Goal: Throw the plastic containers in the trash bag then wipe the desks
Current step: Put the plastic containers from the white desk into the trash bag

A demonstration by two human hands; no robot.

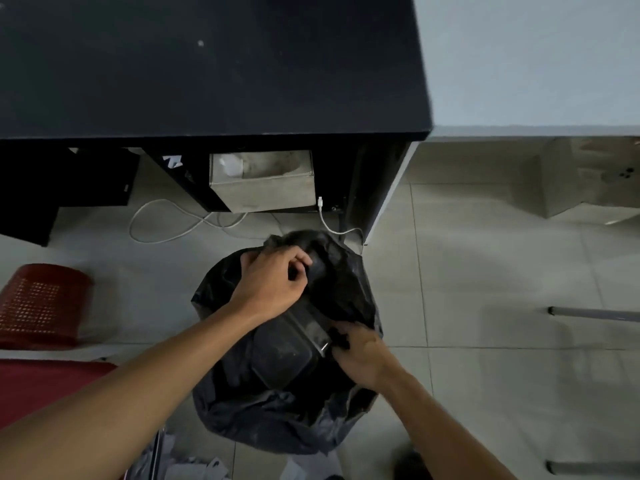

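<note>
A black trash bag (277, 420) stands on the tiled floor below the edge of a black desk (207, 71). My left hand (273, 278) grips the far rim of the bag with curled fingers. At the near right side of the rim, my right hand (360, 355) pinches the plastic. Between the two hands a dark plastic container (284, 362) lies in the bag's mouth, tilted, with a pale edge showing.
A white desk (526, 60) adjoins the black one on the right. Under the black desk sit a grey box (263, 192) and a white cable (166, 220). A red chair (41, 306) stands at left. Crumpled paper (194, 462) litters the floor nearby. Cardboard boxes (588, 181) sit at right.
</note>
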